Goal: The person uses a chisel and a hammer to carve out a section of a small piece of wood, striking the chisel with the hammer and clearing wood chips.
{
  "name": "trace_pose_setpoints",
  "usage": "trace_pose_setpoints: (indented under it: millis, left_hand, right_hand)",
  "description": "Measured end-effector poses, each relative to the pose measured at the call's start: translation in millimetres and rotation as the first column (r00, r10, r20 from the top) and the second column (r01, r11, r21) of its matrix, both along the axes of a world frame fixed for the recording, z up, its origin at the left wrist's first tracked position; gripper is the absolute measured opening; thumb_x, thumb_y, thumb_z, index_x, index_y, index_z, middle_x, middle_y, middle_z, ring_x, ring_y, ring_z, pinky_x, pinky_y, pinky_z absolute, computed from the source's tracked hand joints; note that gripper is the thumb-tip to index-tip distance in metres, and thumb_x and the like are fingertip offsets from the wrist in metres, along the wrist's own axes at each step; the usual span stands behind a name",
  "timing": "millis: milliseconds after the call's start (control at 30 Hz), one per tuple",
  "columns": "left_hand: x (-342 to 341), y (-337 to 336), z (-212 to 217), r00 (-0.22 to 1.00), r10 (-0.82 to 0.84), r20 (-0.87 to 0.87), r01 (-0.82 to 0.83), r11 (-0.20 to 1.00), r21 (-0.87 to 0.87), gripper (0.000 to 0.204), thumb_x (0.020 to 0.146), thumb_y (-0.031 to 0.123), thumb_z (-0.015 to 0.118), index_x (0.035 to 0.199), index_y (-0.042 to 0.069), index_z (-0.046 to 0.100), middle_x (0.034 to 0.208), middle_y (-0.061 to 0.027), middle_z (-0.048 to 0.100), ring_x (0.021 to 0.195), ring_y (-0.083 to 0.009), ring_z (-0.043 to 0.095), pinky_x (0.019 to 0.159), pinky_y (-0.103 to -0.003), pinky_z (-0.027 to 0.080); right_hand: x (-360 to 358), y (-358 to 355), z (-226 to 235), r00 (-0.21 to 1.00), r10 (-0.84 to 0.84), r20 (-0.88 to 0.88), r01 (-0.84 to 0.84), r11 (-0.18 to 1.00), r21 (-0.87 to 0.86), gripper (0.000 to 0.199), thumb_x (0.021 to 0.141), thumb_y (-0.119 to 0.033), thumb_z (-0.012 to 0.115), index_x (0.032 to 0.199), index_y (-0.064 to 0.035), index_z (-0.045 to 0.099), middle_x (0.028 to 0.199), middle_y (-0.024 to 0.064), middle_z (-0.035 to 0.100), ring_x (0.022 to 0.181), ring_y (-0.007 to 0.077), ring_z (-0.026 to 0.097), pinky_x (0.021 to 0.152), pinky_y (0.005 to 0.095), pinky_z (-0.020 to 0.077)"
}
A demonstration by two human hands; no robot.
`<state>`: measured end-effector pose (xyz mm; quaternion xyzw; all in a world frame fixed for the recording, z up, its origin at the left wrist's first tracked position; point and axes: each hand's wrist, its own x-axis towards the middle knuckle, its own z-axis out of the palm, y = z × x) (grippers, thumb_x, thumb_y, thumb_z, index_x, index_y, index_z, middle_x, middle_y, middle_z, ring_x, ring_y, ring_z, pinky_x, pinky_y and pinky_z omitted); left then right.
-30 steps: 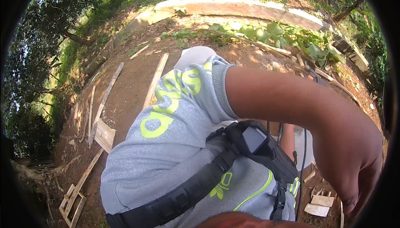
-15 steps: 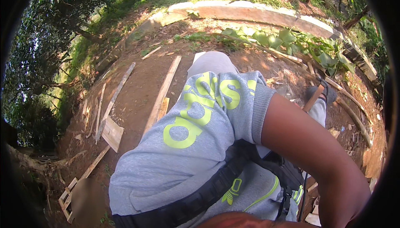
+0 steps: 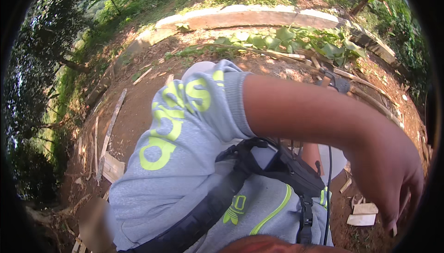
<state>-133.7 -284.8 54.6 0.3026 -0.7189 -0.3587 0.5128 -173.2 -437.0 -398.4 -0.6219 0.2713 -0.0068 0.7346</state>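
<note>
My left arm reaches across my body to the right, out of a grey sleeve with yellow-green lettering (image 3: 178, 109). At the right rim hangs my left hand (image 3: 404, 190), fingers pointing down and somewhat apart, with nothing visible held. Its fingertips are nearest to pale wood offcuts (image 3: 363, 214) on the ground. A brown strip (image 3: 312, 157) shows behind a black bag (image 3: 293, 172) on my front; I cannot make out what it is. My right hand is not visible. Beyond the arm, a dark shoe (image 3: 339, 84) has a brown wooden handle (image 3: 326, 81) beside it.
Long boards (image 3: 112, 130) and a short wide plank (image 3: 112, 166) lie on brown soil at left. Cut leafy branches (image 3: 286, 40) lie ahead, before a low pale wall (image 3: 249, 18). A curved pole (image 3: 373, 101) rests at right. Trees stand around.
My left arm has swung up and outward, and its hand has come into view at the right. The scene has shifted left in the picture. The arm now covers more of the handle by the shoe.
</note>
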Motion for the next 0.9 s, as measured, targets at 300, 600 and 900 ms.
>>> trace_pose_setpoints:
  millis: [300, 600, 900]
  left_hand:
    - [117, 123, -68, 0.635, 0.704, 0.319, -0.772, 0.567, 0.287, 0.039, 0.099, 0.028, 0.069, 0.131, 0.006, 0.07, 0.115, -0.011, 0.076, 0.094, -0.02, 0.067, 0.083, -0.035, 0.052]
    - [124, 140, -112, 0.546, 0.783, 0.296, -0.832, 0.466, 0.303, 0.04, 0.099, 0.027, 0.069, 0.133, 0.006, 0.068, 0.115, -0.0086, 0.076, 0.092, -0.0179, 0.065, 0.082, -0.032, 0.052]
    - [128, 167, -87, 0.386, 0.857, 0.343, -0.922, 0.357, 0.147, 0.041, 0.1, 0.026, 0.068, 0.136, 0.006, 0.065, 0.115, -0.0063, 0.075, 0.091, -0.0158, 0.064, 0.081, -0.03, 0.052]
  right_hand:
    - [13, 34, 31, 0.994, -0.007, 0.109, 0.008, 1.0, -0.01, 0.035, 0.097, -0.003, 0.072, 0.124, 0.005, 0.051, 0.11, 0.0135, 0.073, 0.085, 0.0212, 0.077, 0.072, 0.0324, 0.0647]
    - [0, 27, 29, 0.99, -0.106, 0.092, 0.106, 0.994, 0.009, 0.028, 0.098, -0.004, 0.073, 0.116, 0.0054, 0.054, 0.116, 0.0172, 0.073, 0.086, 0.0214, 0.077, 0.074, 0.0313, 0.0655]
    - [6, 31, 33, 0.992, -0.101, 0.074, 0.099, 0.994, 0.038, 0.034, 0.098, -0.003, 0.074, 0.122, 0.0059, 0.052, 0.116, 0.0174, 0.073, 0.087, 0.0216, 0.077, 0.073, 0.0309, 0.0666]
